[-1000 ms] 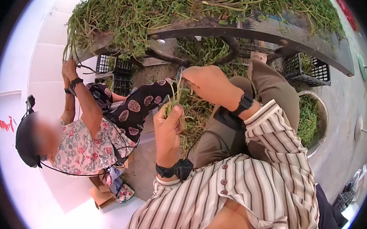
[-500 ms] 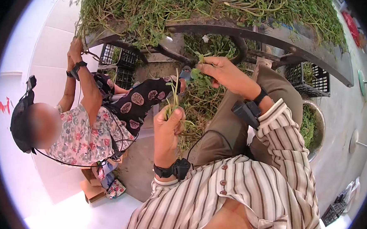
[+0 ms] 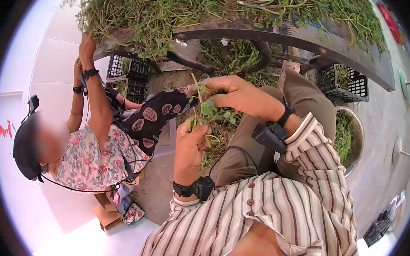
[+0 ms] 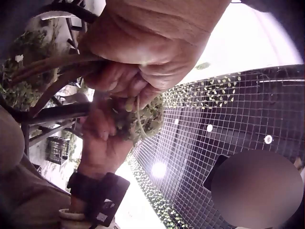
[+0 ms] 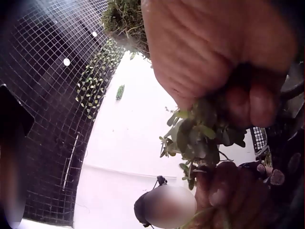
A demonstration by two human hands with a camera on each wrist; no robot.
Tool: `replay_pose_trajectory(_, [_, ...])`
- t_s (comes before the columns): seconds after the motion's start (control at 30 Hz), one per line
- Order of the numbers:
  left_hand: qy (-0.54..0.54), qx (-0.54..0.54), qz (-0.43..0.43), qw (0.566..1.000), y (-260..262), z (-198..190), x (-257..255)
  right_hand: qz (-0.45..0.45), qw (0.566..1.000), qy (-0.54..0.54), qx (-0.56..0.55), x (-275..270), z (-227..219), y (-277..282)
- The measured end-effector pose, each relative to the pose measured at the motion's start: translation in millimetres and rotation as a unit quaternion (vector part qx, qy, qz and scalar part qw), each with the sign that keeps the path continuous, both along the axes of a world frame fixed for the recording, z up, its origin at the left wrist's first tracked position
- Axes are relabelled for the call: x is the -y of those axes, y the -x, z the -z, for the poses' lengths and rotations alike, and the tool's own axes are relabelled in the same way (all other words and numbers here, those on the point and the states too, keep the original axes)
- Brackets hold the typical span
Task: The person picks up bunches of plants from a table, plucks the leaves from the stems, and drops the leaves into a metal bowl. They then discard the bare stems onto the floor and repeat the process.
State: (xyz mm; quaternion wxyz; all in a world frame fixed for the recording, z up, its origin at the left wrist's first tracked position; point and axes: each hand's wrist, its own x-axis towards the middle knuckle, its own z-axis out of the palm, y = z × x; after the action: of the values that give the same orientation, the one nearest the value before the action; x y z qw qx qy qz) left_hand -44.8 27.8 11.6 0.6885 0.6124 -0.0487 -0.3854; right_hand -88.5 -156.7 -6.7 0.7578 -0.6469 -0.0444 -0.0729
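In the head view my left hand [image 3: 190, 148] grips a small bunch of green stems, whose cut-looking ends poke out past the thumb. Just above it, my right hand [image 3: 246, 98] pinches a leafy green sprig [image 3: 209, 109], its leaves hanging over the left hand's fingertips. The right wrist view shows the sprig's rounded leaves [image 5: 198, 136] between the two hands, with the left fingers [image 5: 224, 188] close below. Seen from the left wrist, stems run out of the curled left hand [image 4: 147, 52], and the right hand [image 4: 107, 148] is right beside it.
A large heap of greens [image 3: 174, 15] covers the dark-edged table [image 3: 247, 34] ahead. Black crates [image 3: 348, 84] stand beneath it, and a round basin [image 3: 357, 145] of greens sits at right. On the left another person [image 3: 106, 155] reaches to the heap. More greens lie on the floor.
My right hand drew away from the left to the upper right, then came back to it with a leafy sprig. The left hand stays almost in place. The other person's near arm lifts slightly.
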Motion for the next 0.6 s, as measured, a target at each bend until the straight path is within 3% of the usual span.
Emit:
replay_pose_trajectory(0.27, [0.036,-0.027,0.029,0.999,-6,2,1,-0.034,0.989,-0.063,-0.126,7,-27,10])
replay_pose_trajectory(0.6, [0.011,-0.028,0.014,0.999,-8,-1,5,-0.019,0.995,-0.051,-0.087,6,-29,4])
